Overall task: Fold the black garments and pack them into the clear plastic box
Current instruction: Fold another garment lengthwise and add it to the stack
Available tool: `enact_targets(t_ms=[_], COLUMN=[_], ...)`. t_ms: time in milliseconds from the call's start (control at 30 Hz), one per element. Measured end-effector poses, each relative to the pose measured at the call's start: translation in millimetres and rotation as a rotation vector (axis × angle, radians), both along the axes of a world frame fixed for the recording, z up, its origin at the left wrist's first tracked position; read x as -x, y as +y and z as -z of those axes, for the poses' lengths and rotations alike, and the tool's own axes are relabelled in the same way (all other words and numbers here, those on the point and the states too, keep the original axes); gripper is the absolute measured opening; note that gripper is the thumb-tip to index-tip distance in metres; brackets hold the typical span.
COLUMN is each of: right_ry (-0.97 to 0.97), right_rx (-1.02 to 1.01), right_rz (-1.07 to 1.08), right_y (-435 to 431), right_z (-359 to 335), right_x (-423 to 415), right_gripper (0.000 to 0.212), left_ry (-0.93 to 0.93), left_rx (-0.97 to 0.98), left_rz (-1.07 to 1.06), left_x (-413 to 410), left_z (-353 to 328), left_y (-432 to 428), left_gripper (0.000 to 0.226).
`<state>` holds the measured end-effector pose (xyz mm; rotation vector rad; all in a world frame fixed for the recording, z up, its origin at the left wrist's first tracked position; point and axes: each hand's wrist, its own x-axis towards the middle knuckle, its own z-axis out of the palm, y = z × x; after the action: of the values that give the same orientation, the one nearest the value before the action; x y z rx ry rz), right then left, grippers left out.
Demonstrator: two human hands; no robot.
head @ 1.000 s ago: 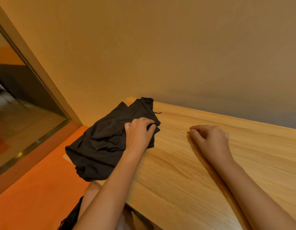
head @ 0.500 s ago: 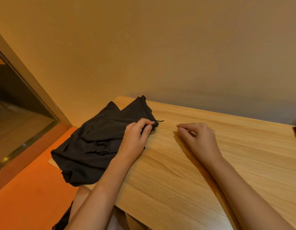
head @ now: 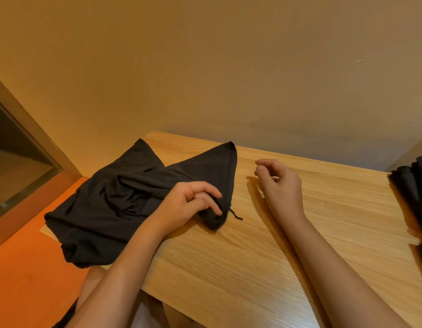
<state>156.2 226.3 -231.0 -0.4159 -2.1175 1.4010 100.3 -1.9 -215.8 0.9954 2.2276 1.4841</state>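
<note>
Head camera looks down on the black garment [head: 106,209], and it's nowhere near folded. It lies rumpled at the left end of the wooden table [head: 252,268], two pointed corners aimed at the wall [head: 205,67], its near-left part spilling over the table's edge above the orange floor [head: 23,280]. On it sits the left hand [head: 188,202], fingers [head: 214,207] curled down and bunching the garment's near right corner into a small wad against the tabletop, with a loose cord [head: 236,215] trailing out just beside that wad. Over to the right hand [head: 281,183]: it hovers above bare wood, apart from the cloth, fingers loosely curled with thumb and forefinger close together, and nothing between them that I can make out. Far right, cut by the frame edge, a dark stack [head: 413,185] sits on the table; it may be more of the black clothing, though whether it's folded or waiting its turn I can't tell. And the clear plastic box? Not in view at all. So my read on the score: this piece is at the very start, needing to be spread flat, folded and carried to the box, and no packing shows anywhere, so most of the job looks to lie ahead.
</note>
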Motion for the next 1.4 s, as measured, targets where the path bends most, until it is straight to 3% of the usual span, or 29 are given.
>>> enact_targets(t_ms=[100, 167, 300, 467, 533, 767, 900, 1133, 1200, 1300, 1400], right_ry=[-0.073, -0.148, -0.204, -0.165, -0.141, -0.183, -0.208, -0.211, -0.194, -0.123, -0.061], right_rx=[-0.201, -0.330, -0.446, -0.346, -0.307, -0.334, -0.195, -0.313, -0.361, -0.427, -0.315], right_rz=[-0.080, -0.151, -0.215, -0.182, -0.170, -0.250, -0.425, -0.419, -0.400, -0.334, -0.328], right_y=[-5, -8, -9, -6, -5, -11, -16, -22, -21, -18, -15], right_z=[5, 5, 2, 6, 7, -1, -3, -4, -3, 2, -1], right_x=[2, 3, -1, 3, 2, -2, -6, -6, -4, -2, -6], right_gripper=[0.021, 0.023, 0.023, 0.021, 0.021, 0.032, 0.045, 0.057, 0.051, 0.024, 0.013], left_ry=[0.233, 0.401, 0.439, 0.506, 0.481, 0.140, 0.063, -0.041, -0.033, 0.036, 0.079], left_rx=[0.018, 0.139, 0.355, 0.355, 0.273, -0.039, -0.119, -0.224, -0.211, -0.131, -0.102], left_rz=[-0.183, -0.190, -0.299, -0.300, -0.280, -0.284, -0.230, -0.210, -0.151, -0.065, -0.154], left_x=[0, 3, 9, 9, 8, 3, -2, -6, -8, -8, -7], left_z=[4, 9, 16, 17, 15, 6, 4, 0, 0, 1, 3], left_y=[7, 8, 15, 17, 14, 8, 11, 13, 12, 11, 13], left_gripper=[0.014, 0.024, 0.048, 0.021, 0.017, 0.026, 0.027, 0.024, 0.024, 0.024, 0.021])
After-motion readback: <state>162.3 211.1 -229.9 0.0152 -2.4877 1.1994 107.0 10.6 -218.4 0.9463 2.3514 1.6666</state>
